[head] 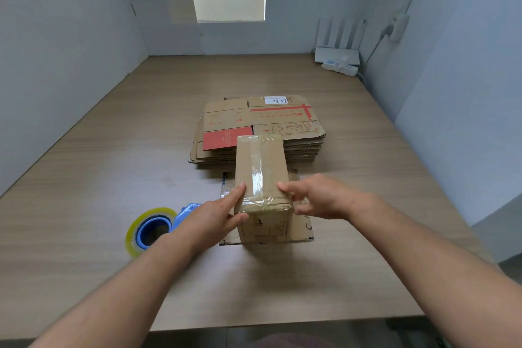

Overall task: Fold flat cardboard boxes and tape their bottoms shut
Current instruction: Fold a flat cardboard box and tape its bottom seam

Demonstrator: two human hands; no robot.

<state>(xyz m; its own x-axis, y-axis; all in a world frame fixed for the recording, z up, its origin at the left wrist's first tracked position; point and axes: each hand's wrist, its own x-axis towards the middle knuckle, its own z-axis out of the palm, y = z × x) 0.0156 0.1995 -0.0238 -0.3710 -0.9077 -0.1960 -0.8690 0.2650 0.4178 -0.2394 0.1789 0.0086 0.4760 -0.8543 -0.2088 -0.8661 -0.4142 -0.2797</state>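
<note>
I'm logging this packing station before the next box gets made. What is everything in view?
table: one, wood-grain brown, fills the middle.
taped box: one, brown, clear tape along its top, table centre.
flat cardboard: brown, under the box; a separate sheet or the box's own flaps, cannot tell.
stack of flat boxes: one stack, brown with red print, behind the box.
tape dispenser: one, blue with a yellowish roll, left of the box.
router: one, white, far right corner.
power strip: one, white, in front of the router.
wall socket: one, white, right wall, cable plugged in.
left hand: presses the box's near left edge.
right hand: presses its near right edge.
</note>
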